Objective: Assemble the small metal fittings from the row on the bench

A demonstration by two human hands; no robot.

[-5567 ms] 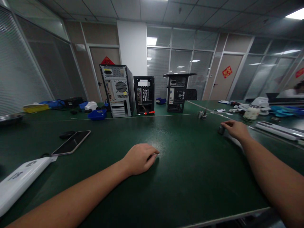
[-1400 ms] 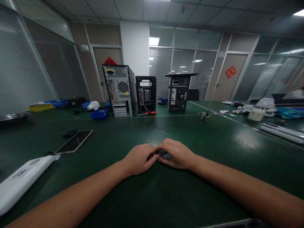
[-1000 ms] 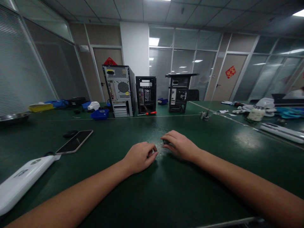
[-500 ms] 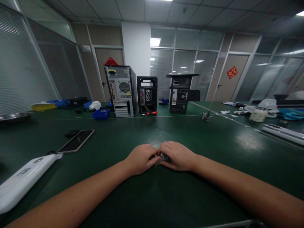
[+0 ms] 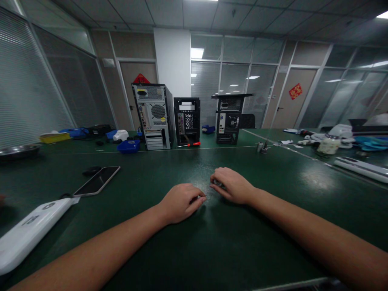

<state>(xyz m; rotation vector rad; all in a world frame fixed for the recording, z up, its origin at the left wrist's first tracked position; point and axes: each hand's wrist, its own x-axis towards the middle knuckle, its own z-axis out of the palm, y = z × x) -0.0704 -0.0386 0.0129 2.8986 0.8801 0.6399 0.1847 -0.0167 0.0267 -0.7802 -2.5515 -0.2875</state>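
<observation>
My left hand (image 5: 183,203) is closed in a pinch low over the green table (image 5: 169,258). Whatever sits between its fingers is too small and shaded to name. To the right and a little farther off, my right hand (image 5: 232,185) curls around a small metallic grey thing (image 5: 217,183), mostly hidden by the fingers. A narrow gap separates the two hands.
Three computer cases (image 5: 154,117) stand at the back, with a red screwdriver (image 5: 194,144) before the middle one. Left lie a blue tray (image 5: 129,146), a phone (image 5: 98,180) and a long white device (image 5: 30,230). Small metal parts (image 5: 262,148) stand back right.
My hands were together on a small grey thing. The right hand has drawn away to the right and slightly farther off, with the metallic piece in it. The left hand has barely moved.
</observation>
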